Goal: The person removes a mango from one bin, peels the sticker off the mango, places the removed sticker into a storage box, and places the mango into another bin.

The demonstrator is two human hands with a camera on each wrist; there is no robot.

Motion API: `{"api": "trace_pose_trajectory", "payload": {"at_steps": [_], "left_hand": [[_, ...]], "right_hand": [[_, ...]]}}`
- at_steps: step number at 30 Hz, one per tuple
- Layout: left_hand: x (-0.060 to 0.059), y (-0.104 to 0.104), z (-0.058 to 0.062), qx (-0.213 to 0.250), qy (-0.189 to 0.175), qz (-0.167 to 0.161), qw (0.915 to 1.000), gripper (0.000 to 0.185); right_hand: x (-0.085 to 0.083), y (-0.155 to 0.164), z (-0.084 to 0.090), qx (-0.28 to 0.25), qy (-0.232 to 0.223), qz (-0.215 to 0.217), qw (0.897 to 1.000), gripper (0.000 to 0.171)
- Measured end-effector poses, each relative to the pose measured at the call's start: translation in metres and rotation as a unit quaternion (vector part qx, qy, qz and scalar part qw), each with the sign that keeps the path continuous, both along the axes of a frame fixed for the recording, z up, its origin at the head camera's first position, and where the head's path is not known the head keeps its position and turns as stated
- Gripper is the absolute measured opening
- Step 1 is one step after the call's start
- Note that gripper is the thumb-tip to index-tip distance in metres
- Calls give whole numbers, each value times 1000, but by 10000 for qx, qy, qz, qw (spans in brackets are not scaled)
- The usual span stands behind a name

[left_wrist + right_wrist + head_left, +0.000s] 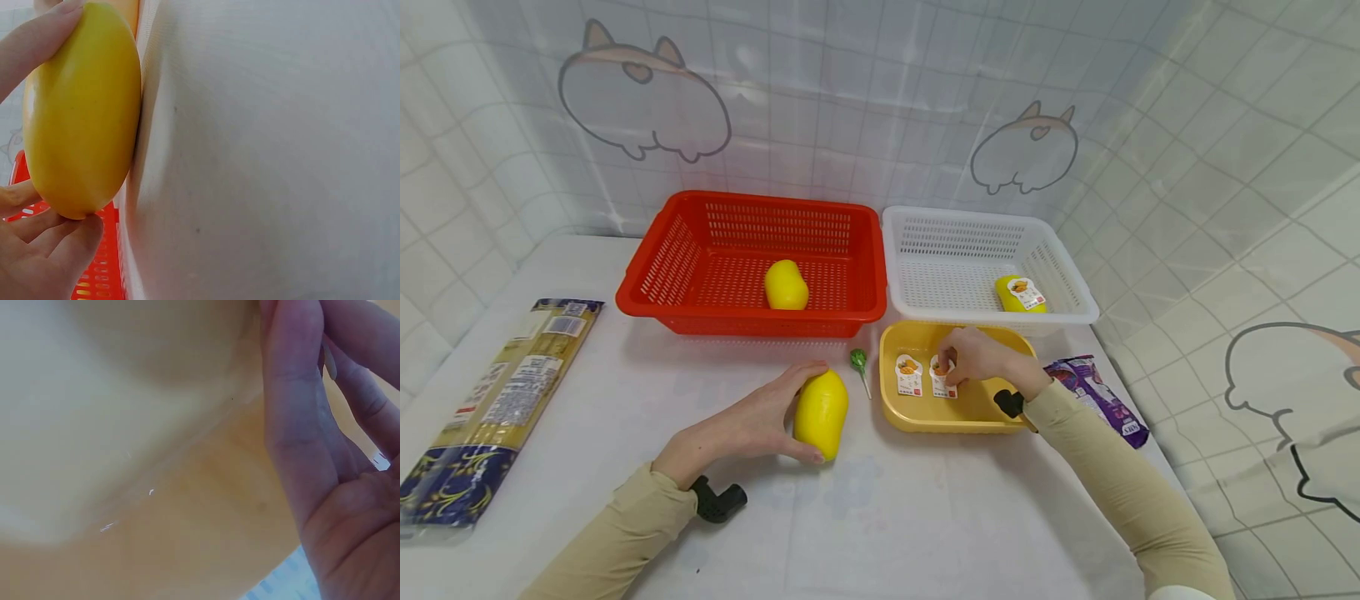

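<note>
My left hand [775,417] grips a smooth yellow egg-shaped container [821,413] that stands on the white table; in the left wrist view the yellow container [81,112] sits between thumb and fingers [37,37]. My right hand [966,358] reaches into a yellow tray [925,412] and pinches a small white label with an orange picture [942,377]. A second such label [908,375] lies beside it in the tray. The right wrist view shows only the tray's inside [156,487] and my curled fingers [300,412].
A red basket [700,308] at the back holds a yellow container [786,285]. A white basket [910,304] to its right holds a labelled yellow one [1021,293]. A green lollipop [859,362] lies by the tray, a purple packet [1101,398] to the right, a pasta pack [497,400] at left.
</note>
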State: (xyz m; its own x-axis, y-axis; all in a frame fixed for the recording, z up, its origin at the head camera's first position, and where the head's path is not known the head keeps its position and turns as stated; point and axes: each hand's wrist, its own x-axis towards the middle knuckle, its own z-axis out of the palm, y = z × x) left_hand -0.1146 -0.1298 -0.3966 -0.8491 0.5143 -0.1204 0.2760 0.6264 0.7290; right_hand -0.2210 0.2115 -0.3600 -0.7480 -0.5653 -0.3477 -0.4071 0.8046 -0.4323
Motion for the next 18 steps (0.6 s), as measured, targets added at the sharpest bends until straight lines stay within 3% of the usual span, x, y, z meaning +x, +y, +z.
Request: {"api": "trace_pose_trajectory", "payload": {"at_steps": [18], "left_hand": [[0,0,0,-27,-77,44,10000,122]], "right_hand": [[1,1,-2,89,-110,-119,9998,16]]}}
